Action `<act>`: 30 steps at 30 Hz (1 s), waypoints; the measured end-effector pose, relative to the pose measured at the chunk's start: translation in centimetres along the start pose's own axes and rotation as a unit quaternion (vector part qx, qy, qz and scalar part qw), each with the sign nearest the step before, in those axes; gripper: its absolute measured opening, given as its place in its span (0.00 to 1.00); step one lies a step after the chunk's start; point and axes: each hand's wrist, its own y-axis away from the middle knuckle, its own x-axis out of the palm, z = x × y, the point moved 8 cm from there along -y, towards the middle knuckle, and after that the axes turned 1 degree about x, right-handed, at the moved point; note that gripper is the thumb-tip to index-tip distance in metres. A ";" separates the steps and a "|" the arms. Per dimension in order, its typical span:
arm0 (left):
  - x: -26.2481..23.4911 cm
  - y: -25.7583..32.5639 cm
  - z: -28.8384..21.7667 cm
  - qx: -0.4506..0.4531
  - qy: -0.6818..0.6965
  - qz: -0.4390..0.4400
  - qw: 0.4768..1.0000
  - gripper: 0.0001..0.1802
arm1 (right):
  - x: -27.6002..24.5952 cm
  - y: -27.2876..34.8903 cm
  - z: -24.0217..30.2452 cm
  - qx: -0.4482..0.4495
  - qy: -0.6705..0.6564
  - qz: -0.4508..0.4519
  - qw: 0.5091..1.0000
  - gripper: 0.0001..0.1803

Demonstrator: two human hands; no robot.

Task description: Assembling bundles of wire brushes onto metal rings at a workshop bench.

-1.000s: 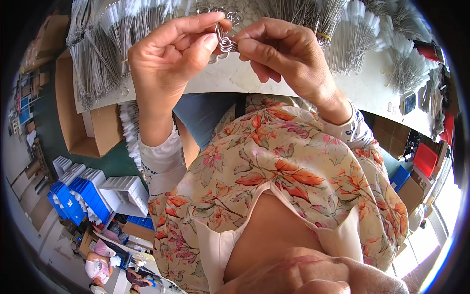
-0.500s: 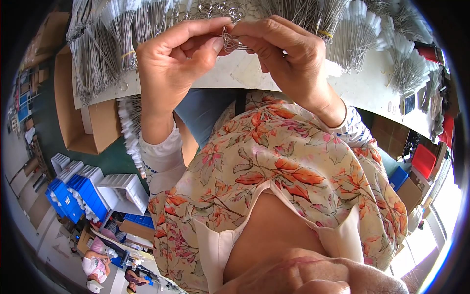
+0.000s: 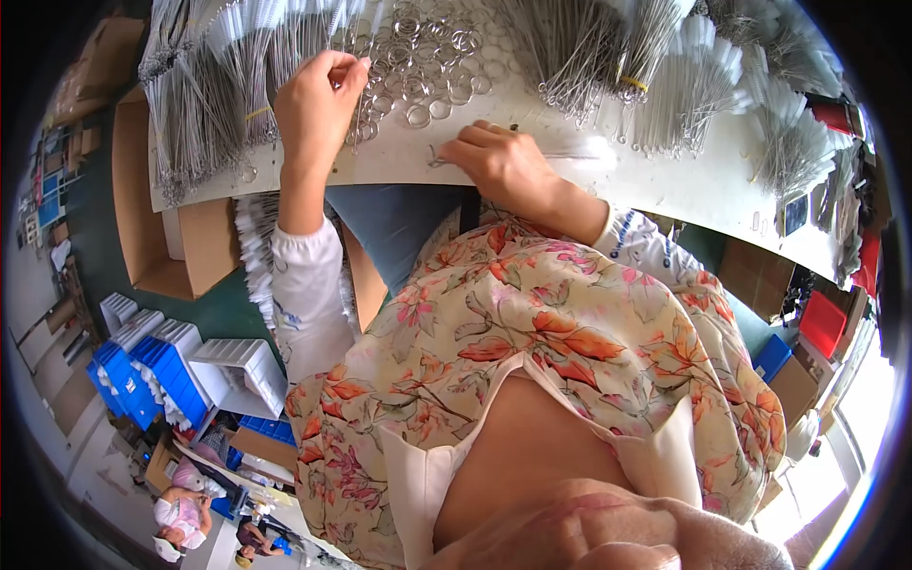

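My left hand [image 3: 318,104] is raised over the table's left part, thumb and fingertips pinched together on a thin wire brush [image 3: 358,119]. Its looped end hangs below my fingers. Lower and to the right, my right hand [image 3: 502,169] rests close over the table near its front edge, fingers curled. Small wire loops [image 3: 437,158] stick out past its fingertips; pale bristles [image 3: 578,149] lie on the other side, so the hand closes on wire brushes mostly hidden beneath it. Loose metal rings [image 3: 418,114] are spread between and beyond my hands.
Wire brush bundles lie left [image 3: 199,123] and right [image 3: 579,57] on the white table [image 3: 684,185]. An open cardboard box [image 3: 204,247] stands below its left edge, with blue bins [image 3: 171,370] farther down. Other people [image 3: 180,518] are at lower left.
My hands were together, pinching a ring with wire loops. Now they are apart: the right has come down toward the table's front edge, the left has moved left, uncovering the rings.
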 end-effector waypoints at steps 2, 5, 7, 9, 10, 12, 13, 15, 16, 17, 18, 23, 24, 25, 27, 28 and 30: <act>1.7 -1.8 1.3 -0.025 -0.167 0.082 0.982 0.12 | 0.4 -1.2 0.1 -0.055 0.025 -0.012 0.998 0.11; 2.3 -2.3 3.1 -0.022 -0.171 0.102 0.980 0.13 | -3.2 -4.0 -2.0 -0.080 0.081 -0.076 0.991 0.09; 2.0 -2.2 3.4 -0.041 -0.160 0.095 0.982 0.12 | -6.0 -6.0 -6.0 -0.009 0.177 -0.099 0.979 0.04; 1.1 -1.9 3.5 -0.024 -0.129 0.068 0.989 0.12 | -8.2 -8.0 -9.8 0.169 0.177 -0.066 0.967 0.08; 0.7 -2.0 3.9 -0.029 -0.135 0.058 0.989 0.12 | -8.8 -8.9 -10.2 0.181 0.207 -0.045 0.960 0.11; 0.4 -2.6 4.3 -0.049 -0.010 0.033 0.998 0.11 | -8.7 -9.3 -13.0 0.211 0.231 0.008 0.950 0.18; 0.4 -2.3 4.0 -0.099 0.111 0.045 0.988 0.10 | -7.8 -9.1 -14.3 0.241 0.257 0.078 0.933 0.19; -0.5 -2.4 2.9 -0.143 0.256 0.028 0.956 0.09 | -8.1 -8.8 -15.6 0.253 0.221 0.076 0.939 0.18; -1.8 -2.5 2.2 -0.119 0.281 0.021 0.952 0.10 | -8.8 -8.5 -16.8 0.239 0.160 0.028 0.957 0.17; -3.7 -2.8 1.8 -0.093 0.240 -0.003 0.966 0.11 | -9.6 -8.0 -17.6 0.232 0.102 -0.020 0.967 0.16; -5.5 -3.3 2.7 -0.100 0.191 -0.044 0.976 0.12 | -10.2 -7.7 -17.5 0.236 0.105 -0.022 0.966 0.16; -14.5 -5.3 13.6 -0.095 -0.184 -0.128 0.970 0.22 | -12.8 -7.2 -14.3 0.303 0.015 0.004 0.953 0.16; -13.5 -6.2 15.5 -0.106 -0.299 -0.048 0.947 0.24 | -12.4 -6.8 -15.2 0.287 0.007 -0.014 0.958 0.17; -13.4 -6.2 20.9 -0.132 -0.334 0.047 0.932 0.25 | -11.9 -7.0 -15.0 0.277 0.004 -0.022 0.961 0.16; -12.2 -6.7 25.6 -0.104 -0.287 0.051 0.951 0.20 | -12.0 -7.2 -16.8 0.236 0.012 -0.080 0.969 0.17; -11.9 -7.2 26.0 -0.111 -0.307 0.070 0.943 0.19 | -13.1 -6.9 -17.0 0.223 0.004 -0.135 0.965 0.17; -12.4 -6.6 25.7 -0.062 -0.264 0.002 0.963 0.18 | -15.7 -5.2 -16.3 0.212 0.003 -0.191 0.958 0.16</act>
